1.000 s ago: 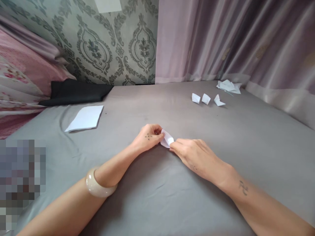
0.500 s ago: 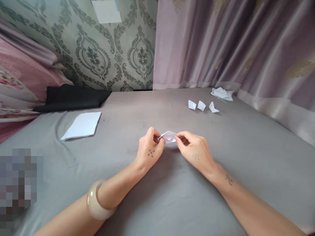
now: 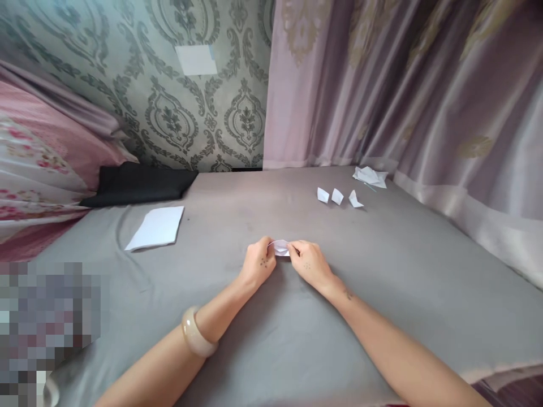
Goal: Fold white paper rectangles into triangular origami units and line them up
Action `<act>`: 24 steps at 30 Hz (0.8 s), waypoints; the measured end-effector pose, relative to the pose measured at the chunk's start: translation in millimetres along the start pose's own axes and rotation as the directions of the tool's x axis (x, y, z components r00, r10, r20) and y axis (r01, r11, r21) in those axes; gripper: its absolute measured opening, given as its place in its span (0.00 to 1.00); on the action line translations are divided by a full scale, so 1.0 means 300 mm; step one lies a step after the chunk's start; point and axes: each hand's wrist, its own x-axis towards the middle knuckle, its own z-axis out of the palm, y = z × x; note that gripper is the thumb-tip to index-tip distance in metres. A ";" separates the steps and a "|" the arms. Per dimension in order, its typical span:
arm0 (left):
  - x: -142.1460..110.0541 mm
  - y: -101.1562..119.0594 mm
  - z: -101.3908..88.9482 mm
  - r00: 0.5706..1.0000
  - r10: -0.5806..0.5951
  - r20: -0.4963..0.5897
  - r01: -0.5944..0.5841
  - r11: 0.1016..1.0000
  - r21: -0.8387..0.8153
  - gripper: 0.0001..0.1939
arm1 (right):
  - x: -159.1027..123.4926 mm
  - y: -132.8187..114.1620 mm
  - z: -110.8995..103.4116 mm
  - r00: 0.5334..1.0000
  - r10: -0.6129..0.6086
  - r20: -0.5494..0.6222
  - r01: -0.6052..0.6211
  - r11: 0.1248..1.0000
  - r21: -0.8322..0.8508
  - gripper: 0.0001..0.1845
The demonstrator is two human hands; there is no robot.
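A small folded white paper piece [image 3: 280, 247] is held between both hands above a grey bedsheet [image 3: 382, 265]. My left hand [image 3: 259, 263] pinches its left end, fingers closed. My right hand [image 3: 308, 262] pinches its right end, fingers closed too. The two hands almost touch, and most of the paper is hidden between the fingers. A pale bangle [image 3: 195, 340] sits on my left forearm.
A flat stack of white paper [image 3: 156, 227] lies at the left. Three small folded paper pieces [image 3: 337, 196] stand at the back right, with a crumpled paper pile [image 3: 370, 176] behind them. A black cloth [image 3: 139, 183], floral bedding [image 3: 38, 169] and pink curtains [image 3: 403, 90] border the bed.
Both hands moved away from me and closer together with the paper. The paper shows less between the fingers now. The camera tilted upward.
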 end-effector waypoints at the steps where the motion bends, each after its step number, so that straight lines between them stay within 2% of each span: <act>1: 0.006 0.000 -0.001 1.000 0.000 0.003 0.000 1.000 0.009 0.13 | 0.006 -0.003 0.001 1.000 0.005 0.006 -0.005 1.000 -0.007 0.18; 10: 0.049 0.026 -0.047 0.989 -0.111 0.101 0.119 0.989 -0.086 0.12 | 0.086 -0.011 0.004 0.999 0.043 0.029 -0.044 0.999 0.032 0.15; 16: 0.031 0.018 -0.022 0.990 -0.127 0.066 0.135 0.981 -0.140 0.09 | 0.059 -0.029 0.011 0.995 0.094 -0.039 -0.092 0.994 0.054 0.15; 24: 0.016 0.018 -0.010 0.992 -0.118 0.043 0.123 0.982 -0.145 0.10 | 0.045 -0.037 0.016 0.992 0.096 -0.084 -0.092 0.995 0.049 0.15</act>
